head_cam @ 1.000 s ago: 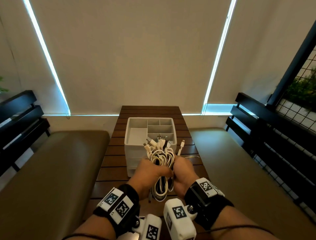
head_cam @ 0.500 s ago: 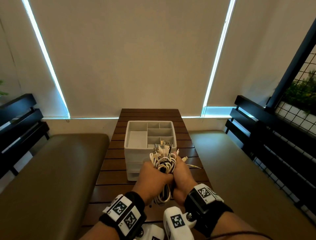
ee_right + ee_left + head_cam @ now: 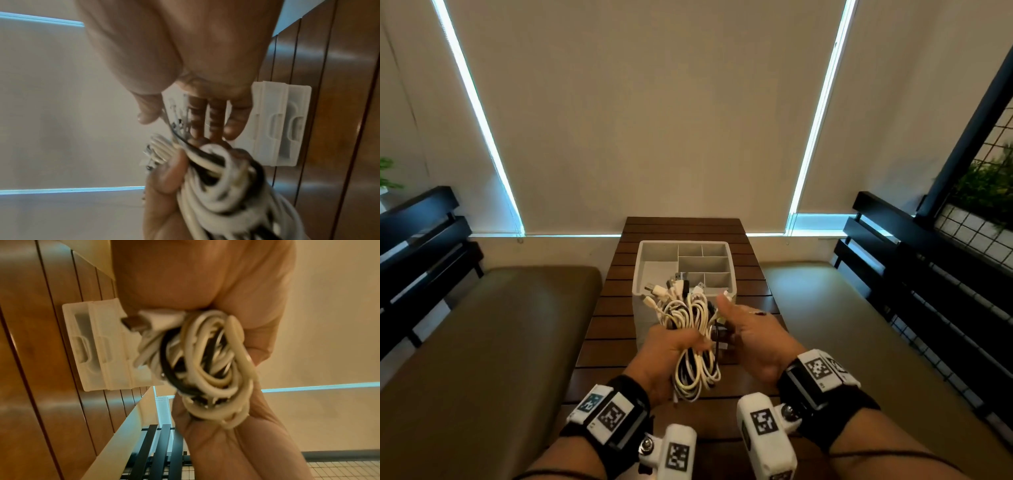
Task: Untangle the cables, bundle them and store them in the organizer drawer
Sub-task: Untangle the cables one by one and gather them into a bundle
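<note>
A bundle of white and black cables (image 3: 693, 342) is folded into loops, with its plugs sticking up at the top. My left hand (image 3: 671, 347) grips the bundle round its middle, above the table in front of the white organizer (image 3: 642, 284). In the left wrist view the cables (image 3: 207, 363) fill that fist. My right hand (image 3: 748, 334) is just right of the bundle, thumb up and fingers straight (image 3: 216, 120). A thin black wire runs past them, but no grip on it shows. The organizer's drawers (image 3: 275, 125) are closed.
The organizer stands mid-way along a narrow dark wooden slat table (image 3: 681, 226), its top tray split into open compartments. Olive bench cushions (image 3: 493, 335) flank the table on both sides, with black slatted backrests (image 3: 914, 260) beyond.
My right hand has let go of the bundle and opened, moving a little to the right. The left hand keeps its grip on the cables.
</note>
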